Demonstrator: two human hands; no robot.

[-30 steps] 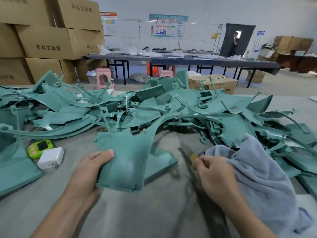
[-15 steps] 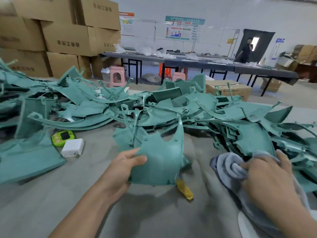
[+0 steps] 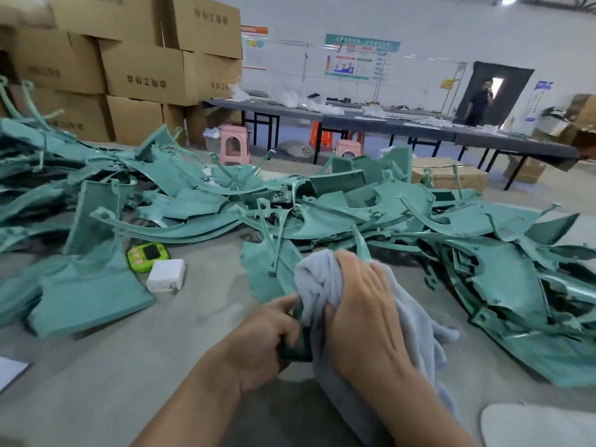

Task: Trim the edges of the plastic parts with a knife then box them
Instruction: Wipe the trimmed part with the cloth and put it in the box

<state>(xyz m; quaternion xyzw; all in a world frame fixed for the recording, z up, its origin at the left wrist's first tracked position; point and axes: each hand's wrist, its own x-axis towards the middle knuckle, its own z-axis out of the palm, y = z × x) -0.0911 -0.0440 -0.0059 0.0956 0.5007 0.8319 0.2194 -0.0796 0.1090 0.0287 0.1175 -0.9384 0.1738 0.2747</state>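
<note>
L hand (image 3: 263,333) grips the near bottom edge of a teal plastic part (image 3: 267,275). R hand (image 3: 361,304) curls over a bunched grey cloth (image 3: 419,327), holding it vs the part's face, close in front of the parts pile (image 3: 354,214). Thin curved moulded shell, prob. light, stiff but springy, smooth & slippy. Edges likely burred, so hold the broad lower rim, not the skinny prongs.

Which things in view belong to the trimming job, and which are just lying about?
Job: teal part, gripped by the left hand; grey cloth, held against it by the right hand; pile of teal parts; cardboard boxes, probably.
Lying about: green gadget; white adapter; pink stools.
</note>
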